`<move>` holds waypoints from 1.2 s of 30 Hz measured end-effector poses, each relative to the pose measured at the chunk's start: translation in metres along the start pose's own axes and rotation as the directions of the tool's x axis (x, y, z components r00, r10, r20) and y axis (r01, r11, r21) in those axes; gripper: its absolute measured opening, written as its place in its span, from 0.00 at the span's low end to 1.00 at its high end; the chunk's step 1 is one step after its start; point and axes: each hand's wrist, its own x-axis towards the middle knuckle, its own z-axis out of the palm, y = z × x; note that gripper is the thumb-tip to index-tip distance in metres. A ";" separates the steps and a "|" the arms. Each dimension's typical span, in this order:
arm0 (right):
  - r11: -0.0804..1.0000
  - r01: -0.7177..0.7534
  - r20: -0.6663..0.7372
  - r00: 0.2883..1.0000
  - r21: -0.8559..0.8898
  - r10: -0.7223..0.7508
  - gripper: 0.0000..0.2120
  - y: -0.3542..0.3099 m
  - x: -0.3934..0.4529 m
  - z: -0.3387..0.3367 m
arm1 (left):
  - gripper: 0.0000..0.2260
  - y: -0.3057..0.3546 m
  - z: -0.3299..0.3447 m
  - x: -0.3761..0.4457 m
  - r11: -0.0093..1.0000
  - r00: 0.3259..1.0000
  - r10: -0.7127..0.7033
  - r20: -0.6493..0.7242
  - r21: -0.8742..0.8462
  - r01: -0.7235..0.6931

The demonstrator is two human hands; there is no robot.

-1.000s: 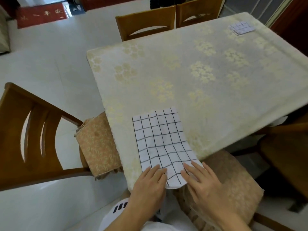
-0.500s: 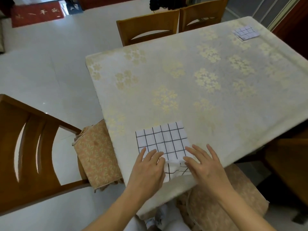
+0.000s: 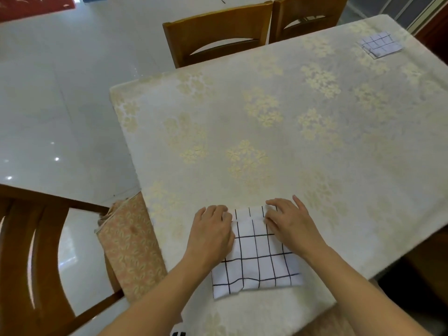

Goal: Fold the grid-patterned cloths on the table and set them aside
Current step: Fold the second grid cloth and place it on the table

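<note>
A white cloth with a black grid (image 3: 257, 258) lies doubled over near the front edge of the table (image 3: 266, 132). Its upper layer ends just short of the far edge, so a narrow strip of the lower layer shows beyond it. My left hand (image 3: 211, 236) rests on the cloth's far left corner, fingers curled over the folded edge. My right hand (image 3: 291, 224) presses on the far right corner, fingers spread. A second grid cloth (image 3: 380, 46), folded small, sits at the table's far right corner.
The table wears a cream cloth with gold flowers. Two wooden chairs (image 3: 218, 32) stand at the far side. Another chair (image 3: 36, 258) with a floral cushion (image 3: 128, 248) is at my left. White tiled floor lies beyond.
Both hands carried the cloth's near end, which hung over the table edge, up and away from me. It now lies folded over the far half, and the hands rest at the far corners.
</note>
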 end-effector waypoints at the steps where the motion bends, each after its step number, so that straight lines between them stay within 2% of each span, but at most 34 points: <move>1: 1.000 -0.005 0.006 1.000 0.005 0.005 0.06 0.002 0.004 0.004 | 0.13 -0.003 0.002 0.003 1.000 1.000 -0.001 0.008 0.008 0.001; 5: 0.998 -0.036 -0.035 0.999 0.044 0.038 0.03 0.003 0.013 0.012 | 0.13 -0.010 0.009 0.009 0.999 0.999 -0.045 0.031 0.016 0.045; 10: 0.993 -0.083 -0.110 0.990 0.086 0.092 0.09 -0.011 -0.002 0.019 | 0.14 -0.005 0.008 -0.004 0.995 0.995 -0.097 -0.012 -0.039 0.097; 13: 0.995 -0.035 -0.156 0.987 0.094 0.050 0.16 -0.022 -0.020 0.025 | 0.14 0.005 0.008 -0.023 0.997 0.998 -0.068 -0.001 -0.039 0.067; 17: 0.992 -0.008 -0.122 0.992 0.128 0.023 0.21 -0.032 -0.050 0.037 | 0.17 0.021 0.014 -0.058 0.998 1.000 0.013 0.018 -0.061 -0.012; 21: 0.958 -0.187 -0.172 0.959 0.217 0.226 0.21 -0.023 -0.076 0.042 | 0.21 0.011 0.022 -0.087 0.973 0.981 -0.192 0.016 -0.131 0.193; 23: 0.952 -0.212 -0.189 0.948 0.222 0.255 0.21 -0.017 -0.089 0.043 | 0.22 0.007 0.026 -0.101 0.981 0.983 -0.181 0.026 -0.068 0.182; 30: 0.988 0.103 -0.124 0.988 0.116 -0.088 0.31 -0.008 -0.131 0.057 | 0.28 0.003 0.042 -0.128 0.991 0.993 0.100 0.069 0.077 -0.106; 36: 0.983 0.182 -0.140 0.974 0.033 -0.176 0.30 0.007 -0.139 0.067 | 0.26 -0.005 0.047 -0.127 0.972 0.984 0.162 0.067 0.159 -0.171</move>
